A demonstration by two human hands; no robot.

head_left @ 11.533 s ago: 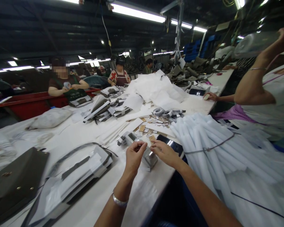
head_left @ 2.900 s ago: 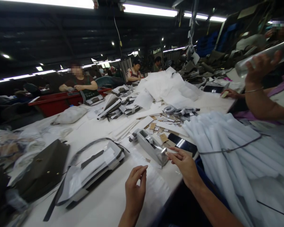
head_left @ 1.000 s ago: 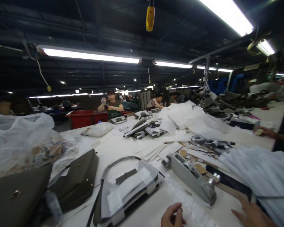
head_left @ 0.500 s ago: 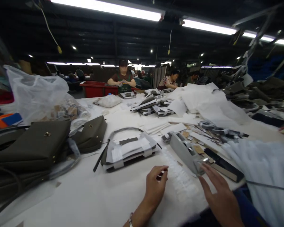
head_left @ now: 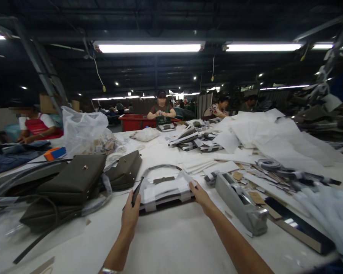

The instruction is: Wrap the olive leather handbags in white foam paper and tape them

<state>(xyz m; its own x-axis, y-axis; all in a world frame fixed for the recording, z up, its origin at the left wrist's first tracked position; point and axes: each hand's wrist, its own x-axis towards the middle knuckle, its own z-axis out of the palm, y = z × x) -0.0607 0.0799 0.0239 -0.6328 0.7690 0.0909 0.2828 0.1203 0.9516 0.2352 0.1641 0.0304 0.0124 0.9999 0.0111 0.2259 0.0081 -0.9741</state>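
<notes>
White table (head_left: 168, 239), olive bags (head_left: 124, 171) left, paper-padded bag (head_left: 162, 190) near centre, grey tape dispenser (head_left: 236, 203) right, white sheets (head_left: 254, 131) heaped far right

On the worktop (head_left: 165, 243) lies the wrapped handbag (head_left: 162, 190). Left of it rest other handbags (head_left: 71, 177); right of it, the tape dispenser (head_left: 236, 201). Behind it lie wrapped bundles (head_left: 187, 139), behind-right packing sheets (head_left: 257, 127), behind-left a plastic bag (head_left: 82, 131).

Matt paper, crinkled plastic

The wrapped bag (head_left: 166, 191) was covered in matt paper, crossed by film-like bands (head_left: 184, 192). The olive bag (head_left: 70, 178) was finished in smooth, leather-like material, fitted with a shiny metal clasp (head_left: 85, 167). The tape dispenser (head_left: 236, 203) was cased in smooth plastic. The sack (head_left: 82, 132) was formed of crinkled, translucent plastic.
</notes>
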